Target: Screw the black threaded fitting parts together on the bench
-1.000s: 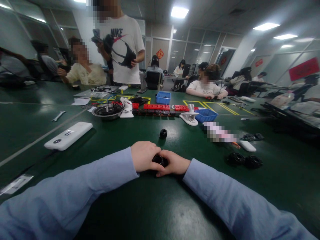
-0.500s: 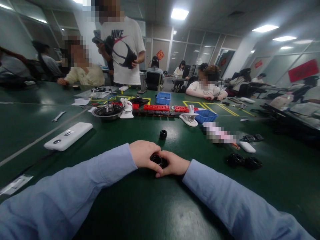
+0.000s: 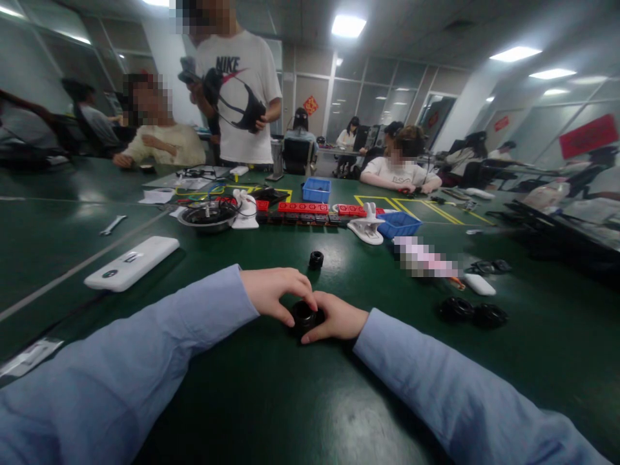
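Note:
Both my hands meet over a small black round part (image 3: 304, 316) resting on the green table (image 3: 310, 400). My left hand (image 3: 274, 290) arches above it and pinches its top rim with thumb and fingertips. My right hand (image 3: 339, 318) is curled against its right side, fingers wrapped round it. A second, smaller black ring (image 3: 316, 259) stands alone just beyond my hands. Two larger black round parts (image 3: 473, 312) lie to the right.
A white flat device (image 3: 131, 262) lies to the left, a wrench (image 3: 113, 225) farther back. A metal bowl (image 3: 207, 215), red blocks (image 3: 303, 207), white clamps and blue bins (image 3: 316, 189) cross the middle. Several people sit or stand round the far side.
My left hand has lifted its wrist and moved from covering the black part to pinching its top, so more of the part shows. My right hand has stayed put.

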A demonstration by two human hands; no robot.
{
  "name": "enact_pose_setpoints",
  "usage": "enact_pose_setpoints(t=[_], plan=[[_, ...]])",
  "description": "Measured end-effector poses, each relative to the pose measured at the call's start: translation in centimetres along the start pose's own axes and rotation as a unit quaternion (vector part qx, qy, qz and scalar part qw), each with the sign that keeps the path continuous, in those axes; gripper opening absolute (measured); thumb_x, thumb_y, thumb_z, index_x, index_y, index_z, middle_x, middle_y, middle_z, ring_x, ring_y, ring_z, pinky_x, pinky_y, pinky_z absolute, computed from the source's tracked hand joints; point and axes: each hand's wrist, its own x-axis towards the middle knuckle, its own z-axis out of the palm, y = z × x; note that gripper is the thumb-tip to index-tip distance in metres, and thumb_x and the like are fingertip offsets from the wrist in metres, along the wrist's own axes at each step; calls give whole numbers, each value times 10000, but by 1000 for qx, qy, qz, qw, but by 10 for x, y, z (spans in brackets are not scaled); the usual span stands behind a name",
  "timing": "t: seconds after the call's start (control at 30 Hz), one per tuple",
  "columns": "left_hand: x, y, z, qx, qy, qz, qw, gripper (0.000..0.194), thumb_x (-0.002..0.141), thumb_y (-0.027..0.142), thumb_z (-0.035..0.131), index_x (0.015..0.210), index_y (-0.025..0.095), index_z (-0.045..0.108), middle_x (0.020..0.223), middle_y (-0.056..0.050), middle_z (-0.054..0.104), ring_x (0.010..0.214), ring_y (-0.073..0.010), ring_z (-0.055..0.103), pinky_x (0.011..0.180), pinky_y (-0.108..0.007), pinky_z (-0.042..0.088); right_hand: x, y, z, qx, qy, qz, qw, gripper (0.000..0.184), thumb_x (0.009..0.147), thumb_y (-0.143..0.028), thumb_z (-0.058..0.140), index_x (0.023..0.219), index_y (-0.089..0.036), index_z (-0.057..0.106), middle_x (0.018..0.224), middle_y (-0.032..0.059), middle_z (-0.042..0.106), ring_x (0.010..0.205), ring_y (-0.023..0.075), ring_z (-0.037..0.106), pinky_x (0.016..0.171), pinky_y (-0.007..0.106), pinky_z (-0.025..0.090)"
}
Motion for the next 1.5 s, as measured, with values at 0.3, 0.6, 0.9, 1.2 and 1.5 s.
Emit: enact_pose_setpoints(t=[0.3, 0.6, 0.9, 1.2, 1.5], plan=[[5, -15, 10, -60, -9, 28, 998, 475, 687, 186, 756, 1143, 251, 644, 1153, -53, 587, 1062, -198, 551, 953, -278, 408, 0, -2, 1, 0, 12, 30, 999, 530, 538, -283, 835, 1004, -136, 627, 990, 50, 638, 923, 216, 614, 854, 354, 492], [7, -12, 14, -57, 7, -11, 998, 459, 651, 223, 796, 1087, 218, 653, 1081, -45, 574, 1029, -201, 560, 914, -283, 428, 1, -2, 1, 13, 8, 18, 1000, 513, 547, -288, 830, 994, -138, 628, 969, 42, 644, 910, 207, 615, 853, 349, 484], [8, -1, 14, 0, 17, -62, 998, 469, 641, 290, 807, 1065, 178, 639, 1079, -61, 593, 1040, -223, 555, 909, -312, 425, 2, -2, 0, -5, 2, 22, 1000, 438, 550, -291, 831, 915, -147, 638, 901, 20, 641, 875, 201, 609, 818, 334, 487], [7, 18, 10, 47, 10, -152, 987, 450, 669, 371, 779, 1056, 185, 643, 1066, -48, 625, 988, -215, 593, 831, -284, 448, 3, -3, -1, 15, 1, 9, 1000, 481, 557, -285, 825, 970, -134, 629, 941, 29, 647, 900, 207, 611, 846, 338, 475], [5, 34, 14, 131, 31, -199, 971, 408, 723, 508, 697, 948, 170, 664, 947, -64, 664, 924, -247, 612, 733, -304, 466, 3, -4, -1, 4, 1, 8, 1000, 547, 560, -247, 825, 1049, -123, 612, 986, 49, 654, 926, 220, 608, 855, 346, 467]])
